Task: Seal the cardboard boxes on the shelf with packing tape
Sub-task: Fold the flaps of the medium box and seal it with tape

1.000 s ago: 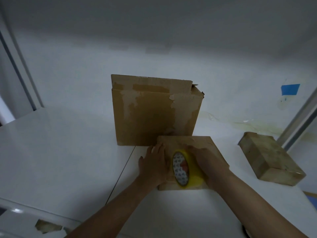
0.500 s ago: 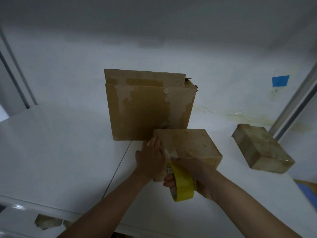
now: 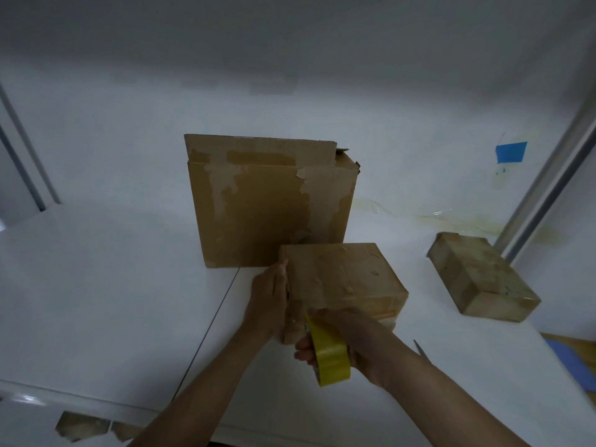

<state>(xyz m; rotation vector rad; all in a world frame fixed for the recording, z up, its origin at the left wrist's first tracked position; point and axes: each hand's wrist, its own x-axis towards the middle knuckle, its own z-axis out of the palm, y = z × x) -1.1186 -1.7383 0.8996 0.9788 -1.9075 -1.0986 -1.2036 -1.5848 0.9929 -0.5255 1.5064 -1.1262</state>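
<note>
Taping of the small box (image 3: 342, 279) on the shelf (image 3: 113, 285) appears in hand: left hand (image 3: 269, 298) lies flat against its left side, right hand (image 3: 351, 333) has its grip closed round the tape roll (image 3: 329, 353) at its near edge, and the tape likely needs pulling taut next.

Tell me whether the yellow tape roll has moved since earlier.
Yes, the tape roll came off the top of the small box toward the person, past its near edge.

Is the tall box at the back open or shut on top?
Open: the tall box has one flap standing up above its front wall.
</note>
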